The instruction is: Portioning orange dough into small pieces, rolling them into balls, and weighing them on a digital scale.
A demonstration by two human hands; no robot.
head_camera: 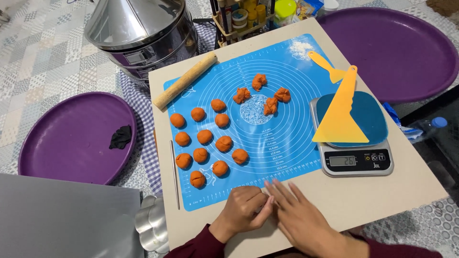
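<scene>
Orange dough balls sit in rows on the blue mat, left of the scale. At the mat's near edge the left hand is curled loosely and the right hand lies flat, fingers extended, touching it; I cannot tell whether anything is between them.

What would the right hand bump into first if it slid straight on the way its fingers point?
The right hand points up and to the left across the blue mat. Its fingertips already rest against the left hand. Past that, probably the nearest orange dough ball, though the exact line is hard to judge.
</scene>
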